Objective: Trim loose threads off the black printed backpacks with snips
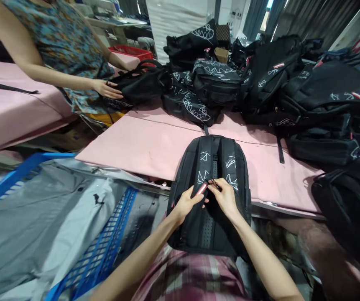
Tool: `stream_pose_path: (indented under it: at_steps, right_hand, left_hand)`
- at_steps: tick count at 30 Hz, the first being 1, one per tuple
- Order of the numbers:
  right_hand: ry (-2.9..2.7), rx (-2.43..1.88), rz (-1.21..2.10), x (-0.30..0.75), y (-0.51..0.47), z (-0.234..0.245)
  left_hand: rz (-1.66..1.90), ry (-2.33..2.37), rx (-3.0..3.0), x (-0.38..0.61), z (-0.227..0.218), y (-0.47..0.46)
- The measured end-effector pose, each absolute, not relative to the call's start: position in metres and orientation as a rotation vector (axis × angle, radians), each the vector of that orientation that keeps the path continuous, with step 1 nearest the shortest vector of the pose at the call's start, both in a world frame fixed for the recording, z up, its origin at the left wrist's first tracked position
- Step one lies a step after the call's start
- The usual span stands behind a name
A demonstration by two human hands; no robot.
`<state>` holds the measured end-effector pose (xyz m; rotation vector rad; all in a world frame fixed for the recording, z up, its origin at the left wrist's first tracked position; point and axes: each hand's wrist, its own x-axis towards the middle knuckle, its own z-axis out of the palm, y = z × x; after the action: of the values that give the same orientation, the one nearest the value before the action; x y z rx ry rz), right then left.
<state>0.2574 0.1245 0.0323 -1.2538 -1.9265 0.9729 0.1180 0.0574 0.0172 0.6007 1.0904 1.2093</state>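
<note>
A black backpack (209, 234) with white line drawings on its shoulder straps lies in front of me, partly over the pink table's edge, its straps and back panel facing up. My left hand (186, 204) pinches one shoulder strap beside a red and white label (202, 188). Close by, my right hand (225, 195) is closed, fingertips together near the label. Something small and dark (214, 183) shows at those fingertips; its kind cannot be made out. Both hands are over the middle of the backpack.
Across the pink table (136, 144), several black backpacks (269, 83) are piled at the back and right. At the left a co-worker's hand (108, 89) rests on another black bag (142, 85). A blue plastic crate (117, 217) holding grey material stands at my left; a red basket (136, 53) is farther back.
</note>
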Motion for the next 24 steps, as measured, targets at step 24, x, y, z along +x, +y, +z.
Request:
stream_pose_path:
  at_steps: [24]
  right_hand:
    - [-2.032,-1.482,0.762,0.276,0.102,0.046]
  left_hand:
    - [1.298,1.033,0.502,0.119,0.014,0.064]
